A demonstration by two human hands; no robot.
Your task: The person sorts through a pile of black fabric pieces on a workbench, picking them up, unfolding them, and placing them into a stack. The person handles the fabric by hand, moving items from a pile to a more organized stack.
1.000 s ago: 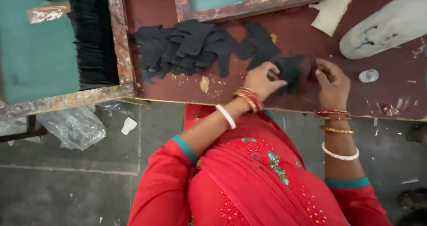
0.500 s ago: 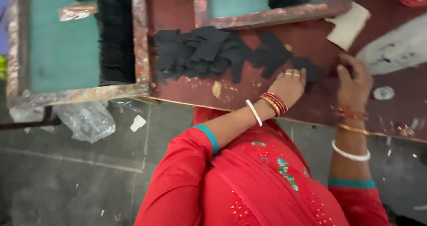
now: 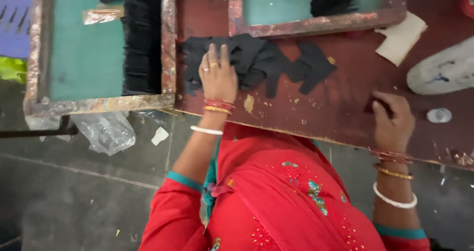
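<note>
A row of flat black cut pieces (image 3: 269,63) lies spread along a dark red worn table (image 3: 340,112). My left hand (image 3: 217,75) rests flat on the left end of that row, fingers together and pointing away from me. My right hand (image 3: 392,117) sits further right on the table, curled around a small dark piece (image 3: 375,105) that it mostly hides. Both wrists carry bangles, and my red clothing fills the lower part of the view.
Two wooden screen frames with teal mesh stand at the back left (image 3: 98,48) and back centre (image 3: 316,9), each smeared with black. A cream card scrap (image 3: 400,38), a white shoe-shaped piece (image 3: 444,70) and a small white cap (image 3: 438,115) lie right. A plastic bag (image 3: 106,132) lies on the floor.
My left hand has moved left along the black pieces and now lies flat on them. My right hand stays on the table with a dark piece. The camera has shifted.
</note>
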